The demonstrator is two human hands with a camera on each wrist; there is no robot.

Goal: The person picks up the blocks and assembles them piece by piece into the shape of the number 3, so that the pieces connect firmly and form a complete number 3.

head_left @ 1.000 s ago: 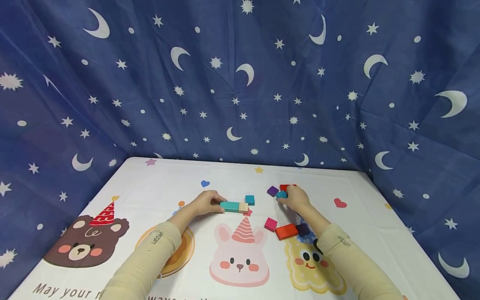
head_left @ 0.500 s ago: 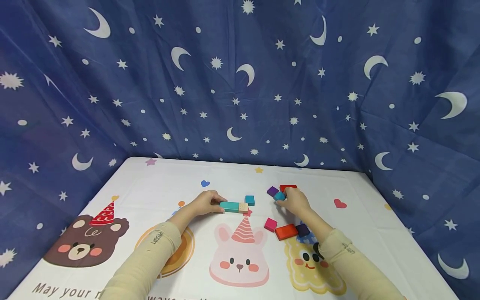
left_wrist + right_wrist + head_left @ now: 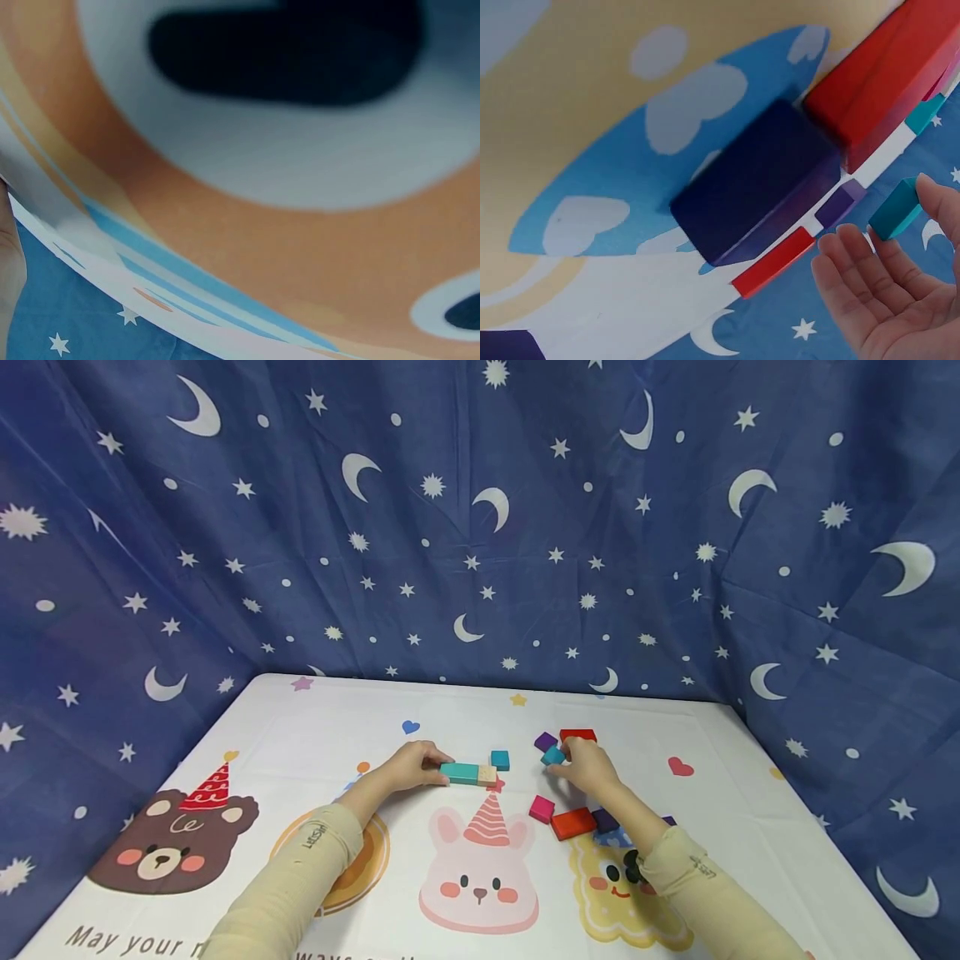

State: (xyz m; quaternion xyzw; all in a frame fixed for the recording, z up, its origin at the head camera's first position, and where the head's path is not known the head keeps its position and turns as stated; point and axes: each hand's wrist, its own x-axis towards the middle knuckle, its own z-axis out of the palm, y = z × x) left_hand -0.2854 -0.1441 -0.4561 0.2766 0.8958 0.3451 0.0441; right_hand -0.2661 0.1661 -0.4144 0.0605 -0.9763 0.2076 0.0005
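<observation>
Wide room on the table [image 3: 772,768] toward left and right edges, narrower behind red block [image 3: 578,735] toward the far edge. Left hand [image 3: 408,766] and right hand [image 3: 592,768] in from the near side, turned inward. Green block [image 3: 461,773] by its left end in a narrow left grip, wooden block [image 3: 487,776] touching its right end; blue cube [image 3: 552,756] pinched in the right, near purple cube [image 3: 545,742].

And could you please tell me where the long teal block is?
In the head view, the long teal block lies just left of centre, between the left hand and the beige block.
</observation>
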